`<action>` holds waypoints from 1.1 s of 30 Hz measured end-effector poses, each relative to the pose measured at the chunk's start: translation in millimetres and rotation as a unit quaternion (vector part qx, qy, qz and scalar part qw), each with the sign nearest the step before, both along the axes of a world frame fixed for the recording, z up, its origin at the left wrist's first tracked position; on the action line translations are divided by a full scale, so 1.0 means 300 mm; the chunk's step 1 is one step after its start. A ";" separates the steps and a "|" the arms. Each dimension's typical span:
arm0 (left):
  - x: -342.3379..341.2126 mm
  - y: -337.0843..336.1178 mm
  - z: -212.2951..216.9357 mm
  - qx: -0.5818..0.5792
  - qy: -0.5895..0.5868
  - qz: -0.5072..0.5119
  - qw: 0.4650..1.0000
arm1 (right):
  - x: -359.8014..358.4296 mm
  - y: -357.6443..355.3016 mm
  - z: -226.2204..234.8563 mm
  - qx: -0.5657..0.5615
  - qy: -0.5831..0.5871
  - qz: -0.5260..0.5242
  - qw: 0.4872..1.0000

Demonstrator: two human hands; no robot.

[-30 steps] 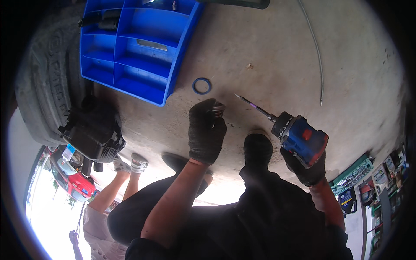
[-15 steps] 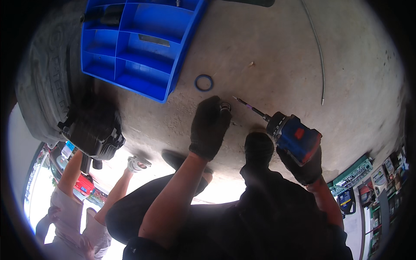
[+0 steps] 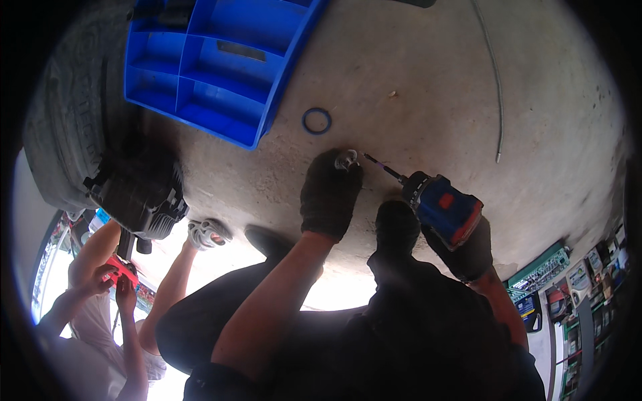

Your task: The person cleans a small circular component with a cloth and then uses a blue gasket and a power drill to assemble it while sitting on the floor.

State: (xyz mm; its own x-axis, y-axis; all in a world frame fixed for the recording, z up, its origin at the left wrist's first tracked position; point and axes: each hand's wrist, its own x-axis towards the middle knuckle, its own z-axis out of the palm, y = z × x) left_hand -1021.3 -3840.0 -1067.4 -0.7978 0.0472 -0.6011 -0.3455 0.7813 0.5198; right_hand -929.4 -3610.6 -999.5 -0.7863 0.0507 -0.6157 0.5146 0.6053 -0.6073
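Note:
My left hand (image 3: 329,194), in a dark work glove, pinches a small shiny metal part (image 3: 346,159) just above the concrete floor. My right hand (image 3: 468,252), also gloved, grips a blue and red cordless drill (image 3: 441,207). The drill's thin bit (image 3: 382,168) points up-left, its tip a short way right of the metal part. A blue rubber ring (image 3: 316,121) lies flat on the concrete above my left hand. My dark shoe (image 3: 396,227) stands between the two hands.
A blue compartment tray (image 3: 221,60) sits at the upper left beside a tyre (image 3: 63,127) and a black engine-like machine (image 3: 137,194). A thin grey cable (image 3: 493,87) runs down the right. Another person's arms and a red object (image 3: 120,271) are at lower left. Tool cases (image 3: 545,274) lie lower right.
The drill bit tip has come closer to the small metal part in my left hand. The other person's arms at lower left have shifted.

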 end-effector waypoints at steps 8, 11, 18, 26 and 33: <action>-0.025 0.005 -0.016 -0.029 0.058 -0.009 0.998 | 0.000 0.004 -0.007 0.016 0.018 0.031 0.999; 0.002 -0.003 -0.046 0.004 0.088 0.009 0.996 | -0.004 0.002 -0.005 0.007 0.013 0.025 1.000; -0.009 -0.005 -0.012 0.024 0.103 -0.026 0.994 | -0.029 -0.007 0.007 0.001 0.060 0.061 0.996; -0.023 -0.024 -0.013 0.031 0.166 -0.101 0.980 | -0.021 -0.019 -0.003 0.014 0.104 0.090 0.990; -0.064 -0.028 0.007 -0.015 0.135 -0.145 0.980 | 0.006 -0.044 -0.015 0.022 0.068 0.033 0.997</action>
